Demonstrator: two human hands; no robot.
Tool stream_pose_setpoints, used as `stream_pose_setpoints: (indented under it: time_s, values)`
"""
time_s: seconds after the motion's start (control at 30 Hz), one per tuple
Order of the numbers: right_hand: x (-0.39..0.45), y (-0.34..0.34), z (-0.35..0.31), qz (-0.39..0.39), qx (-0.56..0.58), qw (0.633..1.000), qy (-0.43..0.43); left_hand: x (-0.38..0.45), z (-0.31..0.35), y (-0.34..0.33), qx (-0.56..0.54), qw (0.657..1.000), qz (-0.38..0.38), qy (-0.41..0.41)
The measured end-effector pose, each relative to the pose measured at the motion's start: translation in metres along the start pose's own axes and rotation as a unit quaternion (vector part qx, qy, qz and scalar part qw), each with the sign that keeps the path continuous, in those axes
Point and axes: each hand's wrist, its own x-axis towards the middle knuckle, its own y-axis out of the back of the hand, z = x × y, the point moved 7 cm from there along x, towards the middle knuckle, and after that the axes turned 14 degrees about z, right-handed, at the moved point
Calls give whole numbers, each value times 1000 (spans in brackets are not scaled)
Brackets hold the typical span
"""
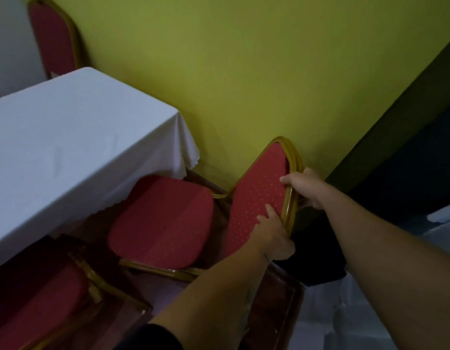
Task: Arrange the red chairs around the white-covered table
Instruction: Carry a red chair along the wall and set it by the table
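Presently chair (165,221) beside table (67,147) corner, seat part tucked under cloth. Both hands, left (273,236) and right (304,185), clamped on backrest frame. Judged rigid, moderately heavy; frame best hold.

Banquet or function room: gold-framed red chairs (163,223), white-covered table (75,147), yellow-green wall (244,72).

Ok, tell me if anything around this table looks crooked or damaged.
Nothing looks damaged. The held chair sits angled to the table, near the green wall, both hands on its backrest: left hand, right hand. The tablecloth hangs smooth.
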Motion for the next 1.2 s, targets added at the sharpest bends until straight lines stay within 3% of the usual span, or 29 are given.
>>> stream_pose_setpoints:
  time_s: [0.47, 0.73, 0.93, 1.2]
  values:
    - [-36, -57, -3, -72, 39, 997, -14, -52, -72, 56, 101, 991, -33, -87]
    - [-75, -97, -2, -82, 109, 991, 15, -95, -129, 92, 149, 985, 6, -88]
    - [-102, -147, -20, -137, 143, 980, 23, -122, -181, 139, 121, 991, 54, -6]
    - [-136, -198, -47, -151, 179, 972, 11, -153, -219, 176, -14, 988, 109, 105]
